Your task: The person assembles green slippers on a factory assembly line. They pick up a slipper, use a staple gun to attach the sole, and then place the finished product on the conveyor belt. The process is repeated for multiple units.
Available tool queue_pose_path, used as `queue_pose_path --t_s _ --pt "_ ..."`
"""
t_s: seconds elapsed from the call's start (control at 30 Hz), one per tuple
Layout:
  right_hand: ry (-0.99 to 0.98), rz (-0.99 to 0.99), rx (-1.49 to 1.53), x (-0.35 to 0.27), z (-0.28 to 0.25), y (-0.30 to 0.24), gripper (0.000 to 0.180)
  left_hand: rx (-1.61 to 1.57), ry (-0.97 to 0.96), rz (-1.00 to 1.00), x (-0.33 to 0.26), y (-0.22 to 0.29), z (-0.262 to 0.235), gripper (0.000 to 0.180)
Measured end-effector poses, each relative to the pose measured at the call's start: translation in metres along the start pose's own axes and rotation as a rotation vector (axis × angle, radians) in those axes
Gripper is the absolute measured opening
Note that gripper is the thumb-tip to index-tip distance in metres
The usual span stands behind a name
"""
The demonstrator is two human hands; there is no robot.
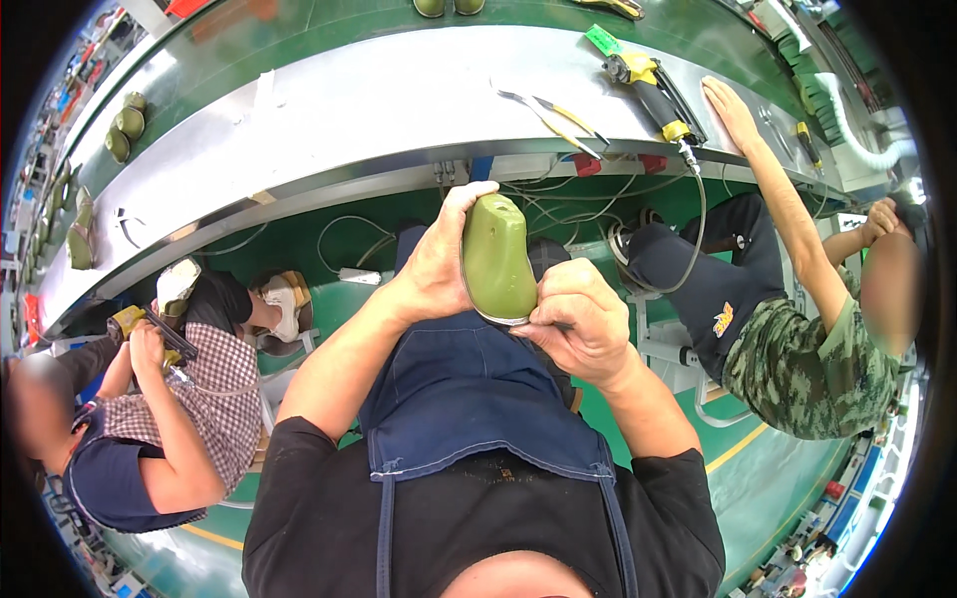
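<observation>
An olive-green shoe last is held up in front of my apron, its narrower end with a small hole pointing away from me. My left hand grips it along the left side, with the thumb up by the top end and the fingers hidden behind. At the rounded near end, the closed thumb and fingers of my right hand pinch the lower right edge. A thin pale rim shows along that end. Whether anything small sits between the right fingertips cannot be seen.
Ahead runs a metal bench with pincers and a yellow-black air tool on a hose. Green lasts stand on the green conveyor behind. A co-worker in a checked apron sits left, one in camouflage right.
</observation>
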State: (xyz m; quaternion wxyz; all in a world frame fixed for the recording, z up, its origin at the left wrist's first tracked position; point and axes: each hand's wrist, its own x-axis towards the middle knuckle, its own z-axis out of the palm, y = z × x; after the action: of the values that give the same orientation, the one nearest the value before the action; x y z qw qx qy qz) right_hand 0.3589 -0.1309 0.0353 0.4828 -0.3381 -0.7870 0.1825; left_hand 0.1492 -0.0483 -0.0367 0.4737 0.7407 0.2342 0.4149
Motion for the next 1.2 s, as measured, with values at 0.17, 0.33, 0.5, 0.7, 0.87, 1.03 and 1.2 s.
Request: queue_pose_path --t_s 0.17,0.33,0.5,0.7,0.87,1.03,1.2 --pt "-0.03 0.194 0.102 -0.003 -0.007 0.003 0.03 -0.111 -0.068 -0.244 -0.009 0.014 0.008 0.124" --pt "-0.013 0.362 0.147 -0.006 -0.003 0.004 0.041 -0.504 -0.158 -0.512 -0.039 0.005 0.033 0.123" --pt "-0.253 0.369 0.109 -0.021 -0.002 0.016 0.049 -0.621 -0.129 -0.642 -0.061 0.001 0.054 0.123" --pt "-0.172 0.442 0.125 -0.045 0.016 0.026 0.054 -0.688 -0.041 -0.691 -0.066 -0.005 0.061 0.111" --pt "-0.073 0.433 0.029 -0.057 0.031 0.03 0.057 -0.701 -0.014 -0.737 -0.066 -0.003 0.066 0.104" --pt "-0.063 0.51 0.053 -0.053 0.034 0.03 0.052 -0.807 -0.012 -0.711 -0.069 -0.013 0.069 0.101" --pt "-0.045 0.586 -0.003 -0.034 0.033 0.016 0.049 -0.657 0.047 -0.679 -0.067 -0.008 0.072 0.104"
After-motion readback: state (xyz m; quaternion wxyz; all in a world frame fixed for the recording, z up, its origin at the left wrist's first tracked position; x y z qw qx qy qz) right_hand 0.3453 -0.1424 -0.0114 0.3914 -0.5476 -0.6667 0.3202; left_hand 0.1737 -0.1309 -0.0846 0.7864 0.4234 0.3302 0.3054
